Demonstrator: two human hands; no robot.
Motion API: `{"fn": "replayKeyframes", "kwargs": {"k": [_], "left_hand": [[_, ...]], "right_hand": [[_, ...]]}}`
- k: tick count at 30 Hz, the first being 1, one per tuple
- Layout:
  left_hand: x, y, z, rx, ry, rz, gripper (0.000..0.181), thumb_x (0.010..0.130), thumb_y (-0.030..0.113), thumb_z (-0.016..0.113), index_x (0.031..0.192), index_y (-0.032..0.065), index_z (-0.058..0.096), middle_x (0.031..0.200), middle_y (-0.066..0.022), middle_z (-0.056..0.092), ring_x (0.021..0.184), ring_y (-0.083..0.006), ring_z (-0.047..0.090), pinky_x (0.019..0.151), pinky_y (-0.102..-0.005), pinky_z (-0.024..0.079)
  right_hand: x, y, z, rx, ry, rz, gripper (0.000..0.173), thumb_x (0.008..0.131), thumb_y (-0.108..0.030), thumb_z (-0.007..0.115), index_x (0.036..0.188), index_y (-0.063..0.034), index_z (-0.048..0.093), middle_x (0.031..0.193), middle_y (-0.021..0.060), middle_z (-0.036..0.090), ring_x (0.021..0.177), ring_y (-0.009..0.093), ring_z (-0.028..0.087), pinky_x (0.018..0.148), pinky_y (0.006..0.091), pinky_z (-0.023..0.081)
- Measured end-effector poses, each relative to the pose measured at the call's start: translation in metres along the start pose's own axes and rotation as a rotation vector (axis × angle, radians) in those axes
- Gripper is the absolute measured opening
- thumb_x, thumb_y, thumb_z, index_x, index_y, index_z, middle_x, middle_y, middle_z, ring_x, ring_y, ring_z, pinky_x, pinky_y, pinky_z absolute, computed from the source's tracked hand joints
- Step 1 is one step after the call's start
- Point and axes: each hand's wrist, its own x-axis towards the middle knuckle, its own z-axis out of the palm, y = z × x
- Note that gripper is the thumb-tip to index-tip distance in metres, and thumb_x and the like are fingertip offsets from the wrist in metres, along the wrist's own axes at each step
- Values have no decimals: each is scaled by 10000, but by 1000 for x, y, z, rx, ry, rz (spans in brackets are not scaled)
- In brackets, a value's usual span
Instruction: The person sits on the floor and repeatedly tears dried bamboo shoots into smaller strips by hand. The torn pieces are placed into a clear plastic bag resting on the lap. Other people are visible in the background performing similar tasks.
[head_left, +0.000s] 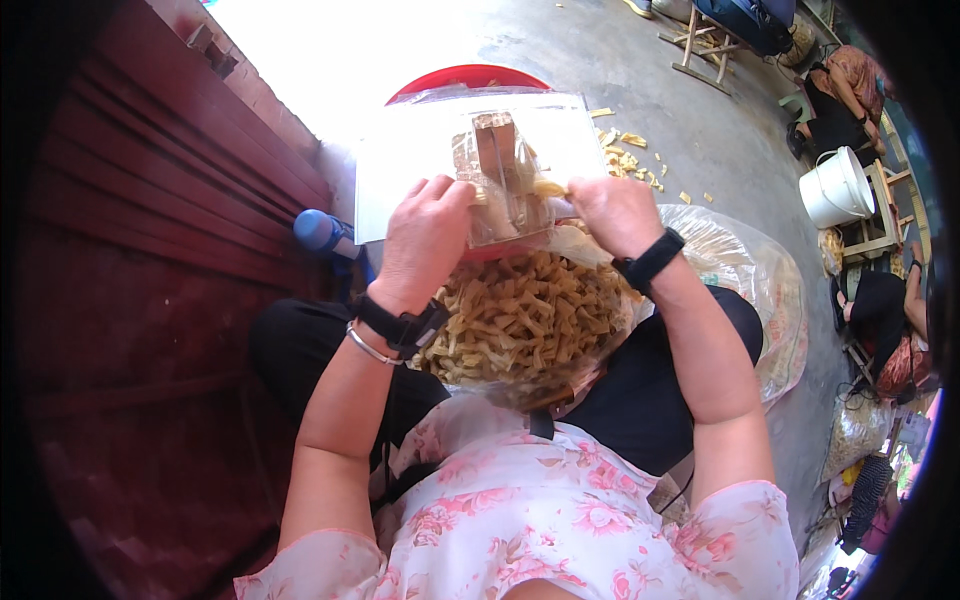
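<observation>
A pale yellow strip (551, 187) is pinched in the fingertips of my right hand (619, 214). My left hand (431, 232) grips a bit of similar yellow material at its fingertips; whether both belong to one strip cannot be told. Between the hands, a reddish-brown block (496, 146) stands on a white board (412, 142), with clear plastic around it. Below the board, between my knees, lies a heap of yellowish folded or knotted pieces (536, 315) in clear plastic. Part of a red basin (472, 73) shows behind the board.
Yellow scraps (622, 157) litter the concrete floor to the right. A clear plastic bag (757, 300) lies by my right knee. A blue-capped bottle (322, 231) stands near the dark red door (150, 300). Farther right are a white bucket (836, 187) and several seated people.
</observation>
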Motion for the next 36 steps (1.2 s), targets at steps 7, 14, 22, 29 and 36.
{"fn": "replayKeyframes", "kwargs": {"k": [7, 14, 22, 29, 36], "left_hand": [[-24, 35, -38, -318, -110, -27, 317, 778, 11, 649, 1088, 33, 584, 1071, -145, 584, 955, -316, 601, 787, -355, 506], [-33, 33, -29, -469, -10, 51, 121, 845, 0, 620, 965, -9, 627, 814, -104, 615, 700, -212, 614, 611, -275, 498], [-36, 26, -30, -382, 96, 151, 224, 749, -50, 635, 970, -14, 633, 815, -108, 603, 699, -240, 613, 588, -297, 499], [-41, 64, -25, -1206, -290, -562, 70, 909, 25, 563, 969, -6, 580, 792, -74, 626, 615, -113, 595, 560, -228, 501], [-30, 56, -18, -1548, -405, -643, 272, 939, 91, 523, 1195, 5, 486, 876, -37, 615, 723, -71, 577, 639, -196, 473]], "right_hand": [[-33, -26, -24, 1223, -358, 202, 212, 897, -213, 616, 967, -25, 685, 725, -38, 599, 682, 44, 516, 621, 231, 430], [-46, -36, -24, 1180, -569, 149, 159, 895, -166, 587, 944, -23, 636, 720, -22, 558, 666, 45, 487, 604, 213, 405], [-51, -3, -26, 2244, -455, 295, 193, 924, -138, 546, 1058, -6, 589, 734, 48, 628, 495, 71, 501, 495, 189, 439], [-51, -38, -16, 811, -103, -305, 250, 860, 0, 509, 1101, -27, 568, 992, 78, 664, 781, 88, 611, 672, 232, 495], [-57, -50, -15, 1757, -433, 226, 205, 961, -173, 530, 1125, -50, 546, 810, 17, 609, 593, 39, 505, 525, 171, 399]]}}
